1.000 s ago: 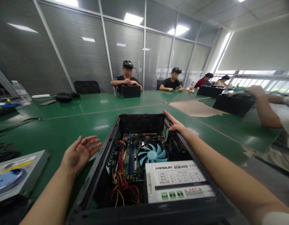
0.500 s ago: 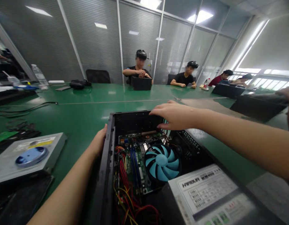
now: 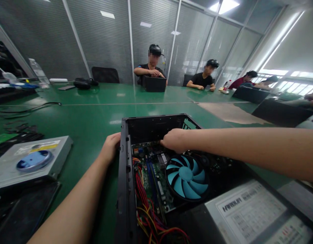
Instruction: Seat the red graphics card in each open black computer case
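The open-topped black metal computer case [image 3: 146, 128] lies on our glossy green tabletop [image 3: 92, 117]. Our left hand [image 3: 111, 147] rests against its left wall [image 3: 124, 189]; our right hand [image 3: 175, 140] is curled inside, beyond the round turquoise-bladed fan [image 3: 186, 174]. We cannot tell whether either grips anything.

- Hidden within the computer case [image 3: 124, 189]: fingertips of the right hand [image 3: 175, 140]; cannot tell whether gripping.
- Hidden behind the case wall: fingertips of the left hand [image 3: 111, 147].
- Cut off by the lower edge: near end of the case, part of the power supply [image 3: 219, 217].
- Too blurred to read: fine print on its label [image 3: 251, 211].
- Cut off by the left edge: optical drive [image 3: 61, 149].
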